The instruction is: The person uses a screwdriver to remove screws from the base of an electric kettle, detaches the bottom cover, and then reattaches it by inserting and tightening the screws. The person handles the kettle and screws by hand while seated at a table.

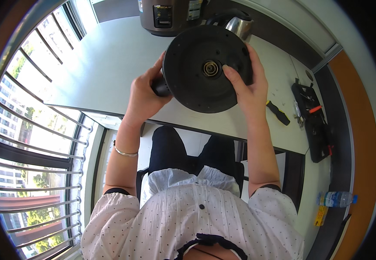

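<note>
Your left hand (144, 93) is wrapping tight around the black handle (160, 88) of the kettle (203, 67), so that grip is clenched on it. Your right hand (249, 82) is holding the other side of the kettle, with the fingers lying flat on its round black bottom, one fingertip just beside the brass ring (210, 68) in the middle. You are holding the kettle up in the air over the near edge of the bench (110, 65), tipped over so the bottom is facing you. A bit of its shiny steel body (239, 27) is peeking out behind the black disc. It looks like you are only looking at the bottom right now: no tool is in either hand, and the bottom plate is still sitting on the kettle, so any opening up is not yet started, as far as you can tell from here. A small screwdriver with a black handle (278, 112) is lying on the bench near your right wrist, and a black tool case (316, 125) is lying open a little farther right. A big metal cooker (170, 16) is standing at the far side of the bench, behind the kettle. A water bottle (336, 199) is lying down on the floor to your right.
</note>
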A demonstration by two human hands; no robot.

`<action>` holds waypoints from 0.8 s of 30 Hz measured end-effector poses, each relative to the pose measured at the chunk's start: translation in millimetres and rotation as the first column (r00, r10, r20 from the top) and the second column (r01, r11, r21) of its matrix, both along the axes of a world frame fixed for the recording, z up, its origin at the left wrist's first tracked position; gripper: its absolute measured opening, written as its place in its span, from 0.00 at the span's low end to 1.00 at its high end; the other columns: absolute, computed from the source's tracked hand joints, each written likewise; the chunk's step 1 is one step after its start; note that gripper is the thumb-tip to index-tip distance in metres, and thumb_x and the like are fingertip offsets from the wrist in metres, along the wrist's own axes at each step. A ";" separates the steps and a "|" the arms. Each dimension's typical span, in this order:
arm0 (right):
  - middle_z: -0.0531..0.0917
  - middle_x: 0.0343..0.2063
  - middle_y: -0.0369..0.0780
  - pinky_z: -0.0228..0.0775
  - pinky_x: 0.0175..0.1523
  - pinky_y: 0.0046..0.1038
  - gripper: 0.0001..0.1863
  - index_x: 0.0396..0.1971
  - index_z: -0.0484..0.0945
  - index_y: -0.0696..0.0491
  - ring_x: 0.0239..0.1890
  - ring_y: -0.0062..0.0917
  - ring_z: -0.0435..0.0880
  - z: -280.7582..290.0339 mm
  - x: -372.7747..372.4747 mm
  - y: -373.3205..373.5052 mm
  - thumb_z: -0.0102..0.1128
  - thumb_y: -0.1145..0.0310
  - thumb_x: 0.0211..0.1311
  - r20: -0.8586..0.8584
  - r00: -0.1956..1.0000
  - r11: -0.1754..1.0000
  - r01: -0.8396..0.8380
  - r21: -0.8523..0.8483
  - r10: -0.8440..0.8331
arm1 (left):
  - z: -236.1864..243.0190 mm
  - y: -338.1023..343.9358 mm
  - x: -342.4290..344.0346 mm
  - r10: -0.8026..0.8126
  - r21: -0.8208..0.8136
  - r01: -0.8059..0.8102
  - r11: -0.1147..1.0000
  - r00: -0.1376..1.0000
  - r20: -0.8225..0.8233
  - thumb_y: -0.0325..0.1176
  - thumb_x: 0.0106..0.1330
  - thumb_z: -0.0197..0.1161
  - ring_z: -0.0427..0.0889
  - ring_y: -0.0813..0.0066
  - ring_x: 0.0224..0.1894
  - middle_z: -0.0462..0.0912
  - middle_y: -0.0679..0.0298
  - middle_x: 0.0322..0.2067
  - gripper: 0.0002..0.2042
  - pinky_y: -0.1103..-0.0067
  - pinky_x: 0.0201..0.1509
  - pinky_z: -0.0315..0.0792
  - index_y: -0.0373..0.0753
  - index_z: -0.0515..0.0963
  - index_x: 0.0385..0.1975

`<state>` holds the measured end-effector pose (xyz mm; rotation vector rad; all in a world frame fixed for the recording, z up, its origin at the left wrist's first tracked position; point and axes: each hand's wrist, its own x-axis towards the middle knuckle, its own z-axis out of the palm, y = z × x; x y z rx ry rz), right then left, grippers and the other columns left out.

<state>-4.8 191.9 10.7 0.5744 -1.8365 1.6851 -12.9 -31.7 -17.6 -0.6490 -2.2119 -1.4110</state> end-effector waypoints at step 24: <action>0.77 0.48 0.43 0.68 0.53 0.23 0.27 0.58 0.67 0.57 0.48 0.24 0.76 13.0 -4.2 -6.5 0.60 0.63 0.62 0.035 0.993 0.991 0.108 0.075 -0.111 | -4.4 -1.1 -0.8 -0.005 0.062 0.004 0.998 1.000 0.018 0.19 0.42 0.68 0.82 0.76 0.35 0.83 0.57 0.30 0.38 0.80 0.50 0.70 0.37 0.66 0.61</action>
